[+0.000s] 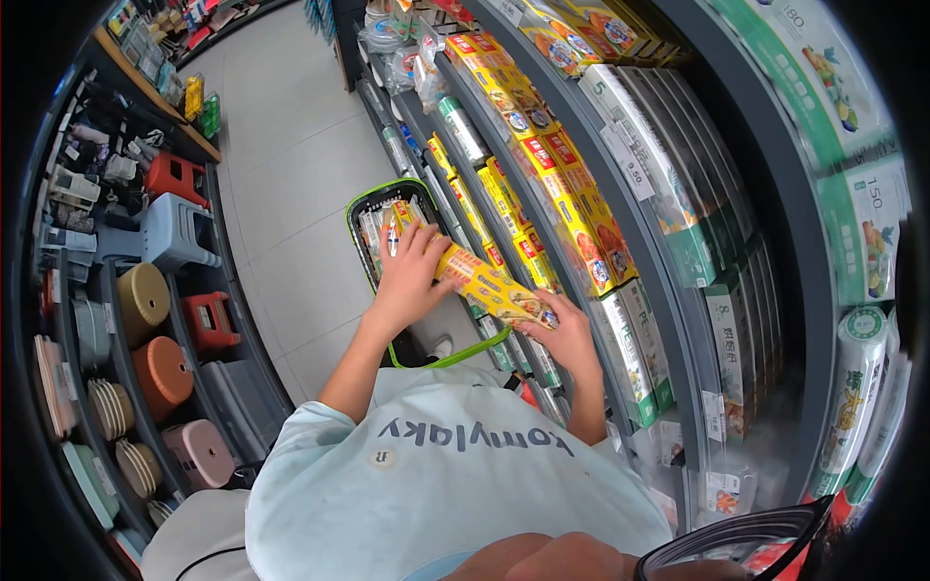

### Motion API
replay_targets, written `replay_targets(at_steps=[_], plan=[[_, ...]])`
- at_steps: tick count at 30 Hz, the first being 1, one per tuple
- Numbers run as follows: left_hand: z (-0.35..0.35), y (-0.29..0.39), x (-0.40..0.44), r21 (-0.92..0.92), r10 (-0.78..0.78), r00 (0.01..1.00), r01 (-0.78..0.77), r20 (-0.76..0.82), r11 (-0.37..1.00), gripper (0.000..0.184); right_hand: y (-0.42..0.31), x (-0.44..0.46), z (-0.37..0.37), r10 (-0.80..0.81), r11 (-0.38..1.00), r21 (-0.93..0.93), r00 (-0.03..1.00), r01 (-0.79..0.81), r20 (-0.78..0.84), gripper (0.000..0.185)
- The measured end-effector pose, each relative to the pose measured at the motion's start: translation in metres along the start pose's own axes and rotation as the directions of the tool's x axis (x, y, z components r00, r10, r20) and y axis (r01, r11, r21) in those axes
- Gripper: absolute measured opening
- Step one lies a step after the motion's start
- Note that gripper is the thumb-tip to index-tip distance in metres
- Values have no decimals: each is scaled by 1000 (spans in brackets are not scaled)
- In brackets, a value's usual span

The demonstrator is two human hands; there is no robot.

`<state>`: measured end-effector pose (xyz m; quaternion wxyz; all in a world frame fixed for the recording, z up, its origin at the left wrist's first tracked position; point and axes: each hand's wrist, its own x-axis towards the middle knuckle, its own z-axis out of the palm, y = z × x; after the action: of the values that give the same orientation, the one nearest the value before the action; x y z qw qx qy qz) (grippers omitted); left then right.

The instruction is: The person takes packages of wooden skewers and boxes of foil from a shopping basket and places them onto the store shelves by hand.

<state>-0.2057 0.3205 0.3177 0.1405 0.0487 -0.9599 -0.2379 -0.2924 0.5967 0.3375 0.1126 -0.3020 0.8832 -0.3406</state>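
A long yellow printed box, shaped like a cling film box, lies across both my hands above the shopping basket. My left hand is closed over its left end, fingers on top. Its right end is gripped by my right hand, thumb at the near side. Inside the black basket with the green rim, several packaged items show beyond my left fingers; their kind is hard to make out.
Close on the right, shelves hold yellow boxes, white-and-green boxes and price tags. Across the tiled aisle, another shelf carries plastic stools and dishes. A person's shoe shows under the basket.
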Motion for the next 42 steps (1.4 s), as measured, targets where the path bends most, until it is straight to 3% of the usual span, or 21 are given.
replay_targets(at_steps=[2, 3, 5, 7, 10, 13, 14, 16, 22, 25, 29, 30, 32, 34, 35, 37, 38, 39, 40, 41, 42], plan=[[-8, 5, 5, -70, -28, 960, 8, -277, 998, 40, 0, 5, -3, 48, 997, 55, 999, -48, 6, 52], [-12, 7, 6, -73, -33, 960, 13, -277, 997, 40, 3, 7, -1, 96, 986, 138, 995, -94, -2, 51], [-23, 15, 7, -391, 61, 932, -209, -358, 896, 25, 3, 11, 1, 163, 951, 267, 987, -158, 5, 48], [-50, 45, 10, -504, 240, 893, -418, -381, 756, 26, -1, 17, 5, 178, 922, 348, 984, -171, 12, 47], [-109, 96, 21, -490, 514, 657, -754, -552, 437, 19, 1, 25, 12, 165, 873, 466, 986, -143, -6, 46], [-156, 131, 17, -474, 531, 521, -848, -668, 236, 14, 24, 32, 23, 146, 843, 522, 989, -128, 6, 47], [-161, 138, 16, -474, 530, 521, -848, -669, 236, 14, 18, 35, 22, 146, 844, 522, 989, -128, 6, 47], [-166, 148, 15, -445, 364, 502, -865, -785, 233, 24, 5, 35, 16, 156, 811, 574, 987, -113, -26, 48], [-170, 148, 16, -423, 262, 488, -866, -833, 267, 21, 1, 40, 9, 167, 860, 499, 983, -109, -73, 48], [-175, 132, 14, -373, 341, 481, -865, -808, 336, 18, -7, 47, 2, 179, 847, 518, 981, -119, -69, 48], [-172, 117, 2, -365, 266, 475, -853, -839, 372, 16, -3, 59, 6, 174, 849, 518, 981, -108, -81, 47], [-174, 105, -7, -495, 295, 610, -781, -736, 381, 15, -3, 65, 4, 169, 851, 517, 980, -93, -101, 46], [-160, 82, -9, -574, 367, 726, -686, -582, 447, 22, -5, 83, -2, 120, 907, 417, 985, -58, -126, 44], [-113, 55, 0, -578, 354, 814, -577, -460, 577, 23, -17, 111, -9, 67, 985, 171, 978, -34, -196, 44], [-85, 45, 3, -614, 291, 885, -462, -364, 640, 23, -26, 129, -9, 54, 988, 152, 970, -18, -239, 44], [-3, 3, -6, -627, 141, 982, -33, 123, 778, 34, -34, 170, -6, -42, 999, -38, 959, 32, -281, 46], [57, -22, -31, -330, 93, 975, -22, 201, 944, 35, -44, 190, -5, -53, 995, -96, 959, 27, -277, 48], [104, -41, -64, 6, 18, 966, -20, 257, 1000, 37, -50, 210, -2, -69, 994, -103, 958, 42, -279, 48], [119, -51, -83, 188, -117, 773, -2, 624, 982, 40, -55, 231, 1, -44, 994, -106, 954, 12, -298, 49], [150, -66, -100, 152, -196, 573, 125, 796, 981, 39, -57, 251, 5, -14, 994, -109, 950, -21, -313, 50], [155, -69, -119, 42, -169, 588, 223, 791, 974, 38, -54, 271, 8, -31, 993, -119, 951, -6, -309, 50]])
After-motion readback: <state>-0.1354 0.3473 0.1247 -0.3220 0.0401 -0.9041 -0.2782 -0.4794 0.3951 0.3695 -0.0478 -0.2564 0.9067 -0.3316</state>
